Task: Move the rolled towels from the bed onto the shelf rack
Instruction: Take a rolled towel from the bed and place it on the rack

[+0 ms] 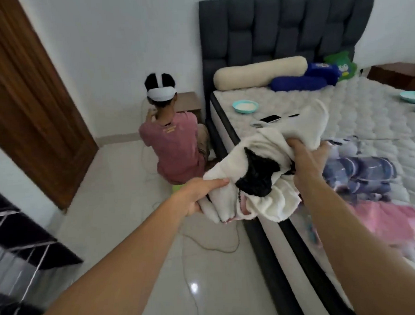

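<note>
A white towel with a black patch [268, 159] hangs in the air over the bed's left edge, loosely bundled rather than tightly rolled. My left hand [201, 193] grips its lower left end. My right hand [306, 157] grips its upper right side, fingers dug into the cloth. On the bed [371, 116] behind lie a blue patterned towel [362, 176] and a pink one [392, 220]. The black shelf rack [22, 244] stands at the far left, only partly in view.
A person in a pink shirt [175, 144] sits on the floor beside the bed, back turned. A cable [212, 245] trails over the tiles. Bowls [245, 105], phones [270, 118] and bolsters [260, 71] lie on the mattress. A wooden door [28, 98] is at left.
</note>
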Demonstrator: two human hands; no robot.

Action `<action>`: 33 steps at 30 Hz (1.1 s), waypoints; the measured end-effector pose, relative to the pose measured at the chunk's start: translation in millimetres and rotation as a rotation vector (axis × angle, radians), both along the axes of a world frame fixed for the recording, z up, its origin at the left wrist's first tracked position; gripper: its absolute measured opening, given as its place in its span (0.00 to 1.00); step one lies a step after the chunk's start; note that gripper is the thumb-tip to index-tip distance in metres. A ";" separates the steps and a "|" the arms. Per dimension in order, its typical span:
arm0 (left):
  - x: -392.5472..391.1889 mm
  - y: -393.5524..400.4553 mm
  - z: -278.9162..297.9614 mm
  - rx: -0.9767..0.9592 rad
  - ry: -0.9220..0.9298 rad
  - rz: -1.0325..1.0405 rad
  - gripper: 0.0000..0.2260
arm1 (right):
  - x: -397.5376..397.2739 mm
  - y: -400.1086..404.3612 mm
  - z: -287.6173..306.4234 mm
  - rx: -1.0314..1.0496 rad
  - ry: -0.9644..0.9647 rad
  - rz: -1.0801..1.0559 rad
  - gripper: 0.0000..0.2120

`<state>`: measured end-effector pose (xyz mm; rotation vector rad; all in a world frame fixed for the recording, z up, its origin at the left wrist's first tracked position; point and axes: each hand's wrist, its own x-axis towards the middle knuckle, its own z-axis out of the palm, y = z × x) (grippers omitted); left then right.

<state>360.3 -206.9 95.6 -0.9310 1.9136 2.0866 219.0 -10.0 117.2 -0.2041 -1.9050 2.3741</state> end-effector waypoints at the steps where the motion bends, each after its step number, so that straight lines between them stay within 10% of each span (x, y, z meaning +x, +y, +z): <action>1: 13.3 -15.6 5.7 0.000 0.019 0.052 0.24 | 4.6 -23.5 8.4 -0.004 0.026 0.060 0.33; 17: 117.6 -235.1 -3.7 0.105 0.525 0.742 0.25 | 55.1 -395.2 108.7 0.192 0.614 0.840 0.41; 33: 248.7 -423.0 -43.1 0.079 0.500 1.111 0.40 | 223.1 -713.4 87.8 0.178 0.818 1.444 0.37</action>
